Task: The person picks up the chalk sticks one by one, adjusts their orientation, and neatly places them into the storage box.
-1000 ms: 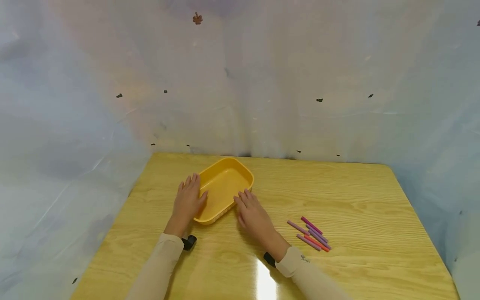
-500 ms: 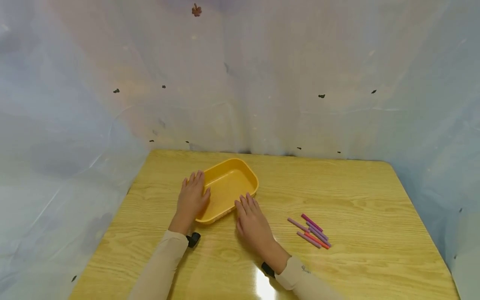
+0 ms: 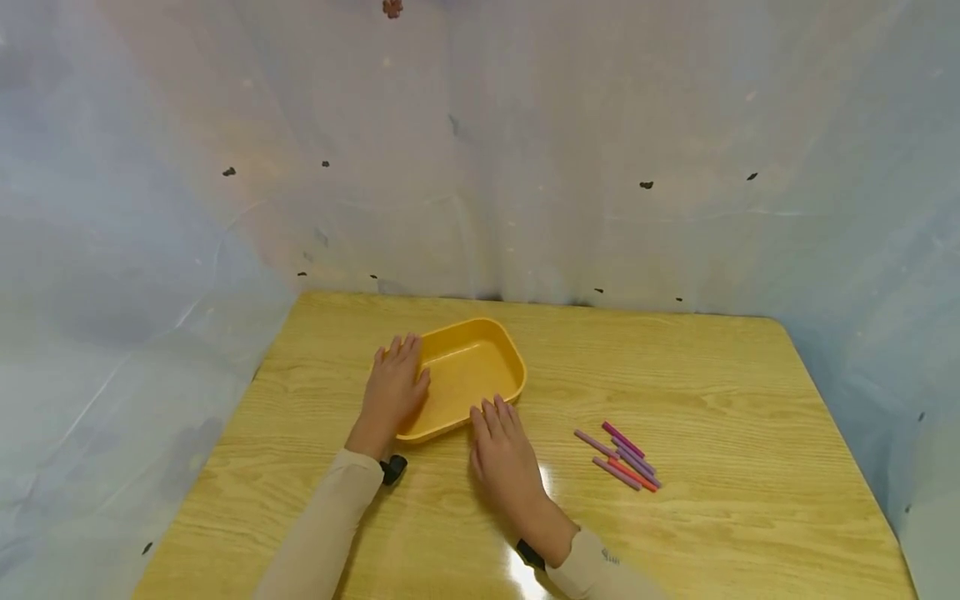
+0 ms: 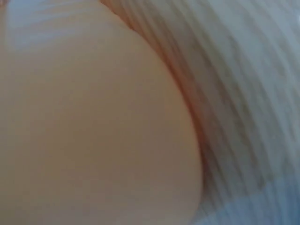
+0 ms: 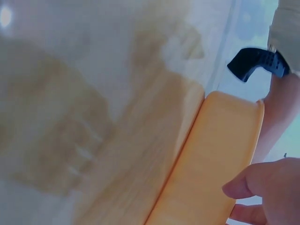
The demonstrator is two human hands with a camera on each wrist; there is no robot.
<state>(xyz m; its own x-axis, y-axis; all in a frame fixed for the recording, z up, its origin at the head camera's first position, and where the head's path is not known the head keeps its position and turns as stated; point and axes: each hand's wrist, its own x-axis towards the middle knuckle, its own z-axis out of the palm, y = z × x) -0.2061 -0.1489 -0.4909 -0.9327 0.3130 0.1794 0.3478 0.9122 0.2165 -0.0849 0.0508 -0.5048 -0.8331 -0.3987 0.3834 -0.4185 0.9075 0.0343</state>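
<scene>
In the head view, a shallow yellow plastic tray (image 3: 465,379) sits askew on the wooden table, its inside bare. At its left end my left hand (image 3: 393,387) holds the wall, fingers over the rim and thumb inside. The hand hides the tray's left corner. On the near long side, the fingertips of my right hand (image 3: 506,458) lie at the rim. The right wrist view shows the thumb against the outer wall of the tray (image 5: 211,150) and a finger at its rim. A pale blurred surface fills most of the left wrist view.
Several slim sticks (image 3: 622,454) in pink, purple and red lie in a loose bunch to the right of my right hand. The wooden table (image 3: 712,400) ends at the back against a hanging plastic sheet (image 3: 547,167). A black band device (image 3: 393,469) is on the left wrist.
The tray has slid to the right and turned slightly clockwise. My left hand has moved right with it, while the right hand has drawn a little nearer. The sticks lie as before.
</scene>
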